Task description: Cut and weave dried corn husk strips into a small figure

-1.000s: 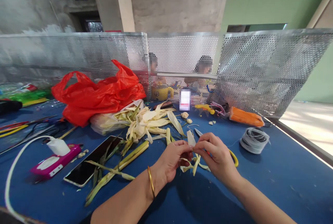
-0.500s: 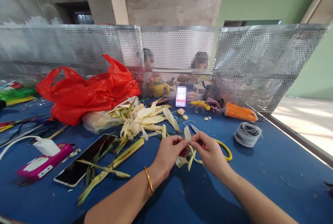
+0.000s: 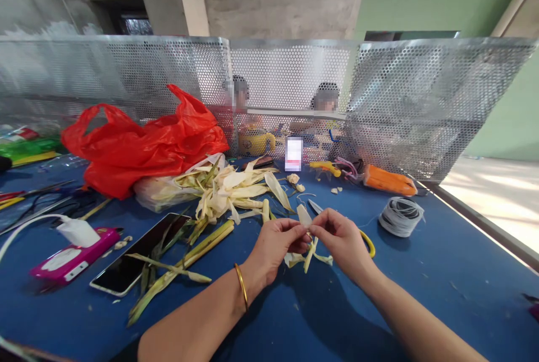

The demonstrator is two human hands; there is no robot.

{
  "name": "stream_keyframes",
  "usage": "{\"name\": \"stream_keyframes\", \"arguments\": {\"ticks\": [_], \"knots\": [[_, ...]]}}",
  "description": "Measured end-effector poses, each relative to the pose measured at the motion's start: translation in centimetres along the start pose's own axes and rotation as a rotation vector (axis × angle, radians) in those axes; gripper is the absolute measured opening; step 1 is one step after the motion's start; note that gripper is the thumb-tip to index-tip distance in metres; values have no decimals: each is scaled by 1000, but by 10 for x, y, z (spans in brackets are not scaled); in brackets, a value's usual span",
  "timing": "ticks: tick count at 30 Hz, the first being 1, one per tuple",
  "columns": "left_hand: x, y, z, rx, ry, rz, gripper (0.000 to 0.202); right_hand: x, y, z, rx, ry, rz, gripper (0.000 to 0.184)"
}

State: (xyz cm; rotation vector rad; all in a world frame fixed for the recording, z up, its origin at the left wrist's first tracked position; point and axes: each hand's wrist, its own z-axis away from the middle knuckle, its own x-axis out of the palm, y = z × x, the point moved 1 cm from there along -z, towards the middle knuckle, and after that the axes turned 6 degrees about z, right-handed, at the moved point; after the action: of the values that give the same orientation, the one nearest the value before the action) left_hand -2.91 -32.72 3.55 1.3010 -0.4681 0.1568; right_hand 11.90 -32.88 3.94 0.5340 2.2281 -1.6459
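Husk piece [image 3: 304,215], lengthwise away, tip slightly left

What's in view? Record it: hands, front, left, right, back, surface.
left hand: thumb and finger pinched on a pale tapered husk piece, at its lower end; gold metal bangle on wrist
right hand: fingertips meeting the left hand's at the same piece
front: pale dry husk pile; yellow-handled metal scissors, partly hidden by right hand
left: black-screened rectangular phone, leafy strips partly across it
right: grey coiled cord
back: crumpled red plastic bag; perforated metal screen
surface: blue tabletop
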Motion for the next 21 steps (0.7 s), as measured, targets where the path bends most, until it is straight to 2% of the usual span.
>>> {"name": "stream_keyframes", "arguments": {"ticks": [5, 8, 10, 12, 16, 21], "knots": [[0, -1, -2, -67, -7, 85, 18, -1, -1, 0, -83, -32, -94, 10], [0, 1, -2, -122, 5, 124, 15, -4, -5, 3, -250, -45, 38, 5], [-1, 3, -2, -152, 6, 143, 14, -5, -7, 5, -364, -52, 147, 10], [-1, 3, -2, -163, 3, 151, 13, -6, -7, 7, -419, -42, 205, 13], [-2, 3, -1, -136, 1, 124, 14, -6, -8, 7, -404, -7, 239, 12], [1, 3, 1, -26, 25, 45, 12, -4, -9, 5, -292, 14, 253, 13]]}}
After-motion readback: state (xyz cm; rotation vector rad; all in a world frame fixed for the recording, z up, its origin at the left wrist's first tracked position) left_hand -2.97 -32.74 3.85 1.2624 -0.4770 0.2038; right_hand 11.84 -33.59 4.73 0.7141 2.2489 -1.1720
